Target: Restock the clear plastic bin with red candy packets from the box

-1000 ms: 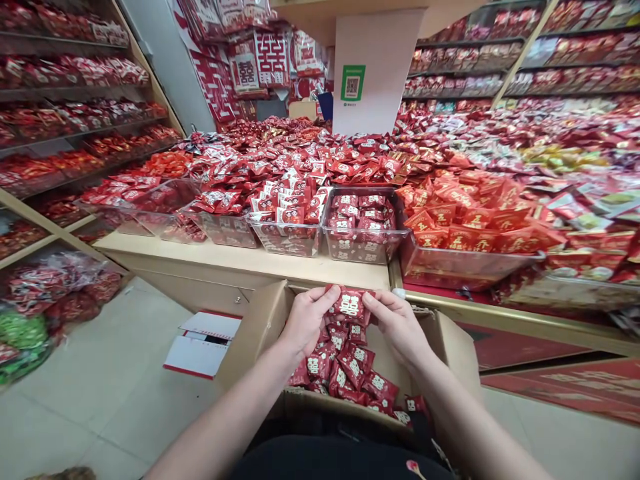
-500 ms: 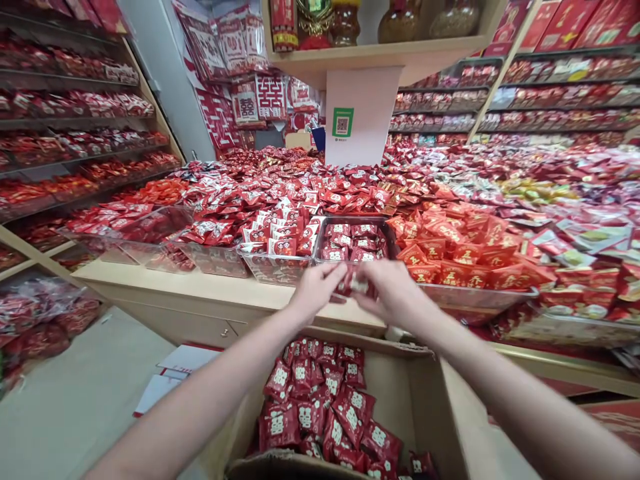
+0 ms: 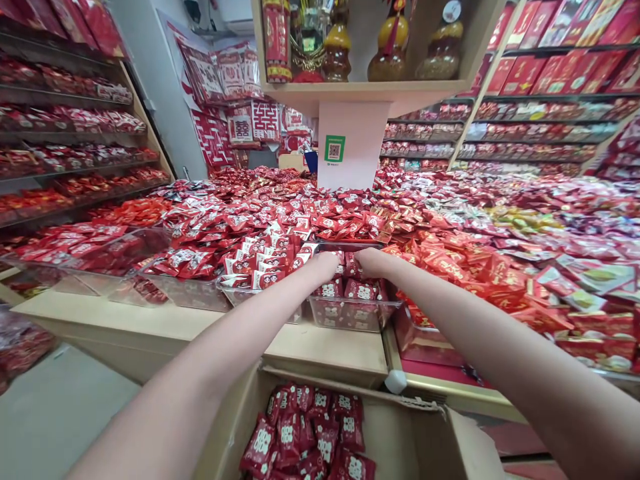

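Observation:
My left hand (image 3: 328, 265) reaches into the back of a clear plastic bin (image 3: 345, 315) holding dark red packets (image 3: 361, 289) in rows. Beside it, at the bin's back right, is my right hand (image 3: 369, 262). Both hands are closed around the packets there, their fingertips mostly hidden, and a dark red packet (image 3: 351, 264) shows between them. Below, a cardboard box (image 3: 420, 427) stands with its top open and holds many loose dark red packets (image 3: 289, 432).
Bins of white-and-red packets (image 3: 265, 260) adjoin on the left and orange-red packets (image 3: 460, 263) on the right. A wooden shelf box (image 3: 360, 90) overhangs the display. A wooden counter ledge (image 3: 320, 347) runs in front.
Both hands have moved forward from the bin's front edge to its back, carrying a dark red packet in. The camera view has shifted, showing more of the upper shelf and less of the box.

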The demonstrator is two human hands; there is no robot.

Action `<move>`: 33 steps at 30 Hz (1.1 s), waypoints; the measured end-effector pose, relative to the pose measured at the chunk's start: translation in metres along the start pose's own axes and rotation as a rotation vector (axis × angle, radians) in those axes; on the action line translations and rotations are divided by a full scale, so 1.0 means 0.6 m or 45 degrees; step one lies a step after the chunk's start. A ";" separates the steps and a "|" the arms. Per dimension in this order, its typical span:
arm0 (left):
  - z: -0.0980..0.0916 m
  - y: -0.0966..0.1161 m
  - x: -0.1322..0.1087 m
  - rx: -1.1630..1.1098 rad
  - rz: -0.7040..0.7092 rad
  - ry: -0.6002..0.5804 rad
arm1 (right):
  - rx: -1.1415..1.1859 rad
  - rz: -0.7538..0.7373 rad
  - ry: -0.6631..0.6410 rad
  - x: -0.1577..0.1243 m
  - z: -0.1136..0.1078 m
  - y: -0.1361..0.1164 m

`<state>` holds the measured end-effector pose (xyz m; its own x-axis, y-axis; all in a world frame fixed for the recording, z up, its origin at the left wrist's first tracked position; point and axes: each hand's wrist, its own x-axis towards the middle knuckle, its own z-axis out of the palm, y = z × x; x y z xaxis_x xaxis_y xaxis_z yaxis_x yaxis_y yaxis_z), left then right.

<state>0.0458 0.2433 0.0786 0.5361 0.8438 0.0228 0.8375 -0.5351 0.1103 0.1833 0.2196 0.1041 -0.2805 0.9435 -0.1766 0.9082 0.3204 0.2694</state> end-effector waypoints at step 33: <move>-0.028 0.017 0.053 0.217 0.020 -0.251 | 0.167 0.115 0.209 0.056 0.019 0.032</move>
<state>0.0696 0.2651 0.0972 0.5455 0.8201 -0.1727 0.8256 -0.5613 -0.0577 0.1947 0.2564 0.0926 -0.2331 0.9724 0.0024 0.9616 0.2302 0.1495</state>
